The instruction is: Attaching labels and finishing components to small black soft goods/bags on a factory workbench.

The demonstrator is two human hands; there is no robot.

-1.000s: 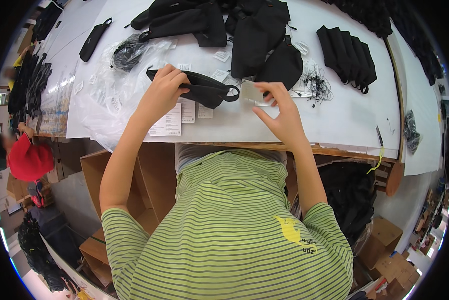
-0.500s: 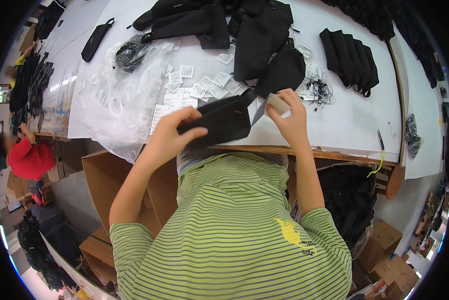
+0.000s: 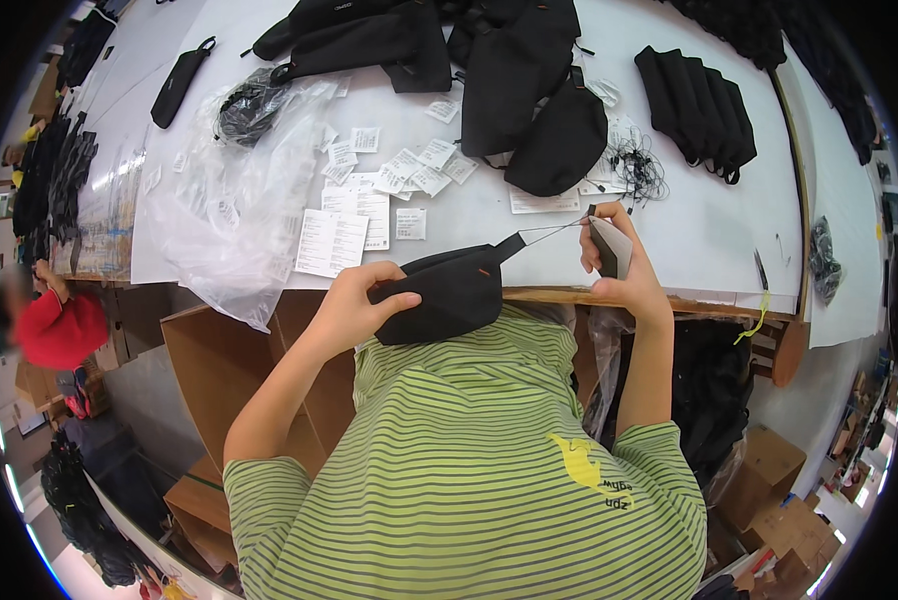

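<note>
My left hand (image 3: 369, 303) is closed on a black fabric pouch (image 3: 447, 298), thumb on the near face, just off the table's front edge. A short loop tab (image 3: 512, 244) sticks out of the pouch's upper right end. From it a thin dark string (image 3: 554, 232) runs taut to my right hand (image 3: 624, 262). That hand pinches a hang tag (image 3: 610, 247), a small greyish card at the string's other end. Beyond the hands lie printed white sheets (image 3: 334, 240) and several small white packets (image 3: 409, 168).
Black bags (image 3: 529, 110) are heaped at the table's far middle, with a row of black pouches (image 3: 694, 115) to the right. Tangled black strings (image 3: 637, 170) lie between. Clear plastic (image 3: 229, 210) covers the left. Snips (image 3: 761, 275) rest near the right edge. A person in red (image 3: 61, 325) stands far left.
My right hand has moved right and slightly down with the tag, away from the pouch. The string between them now shows stretched out. The pouch has come lower, nearer my body.
</note>
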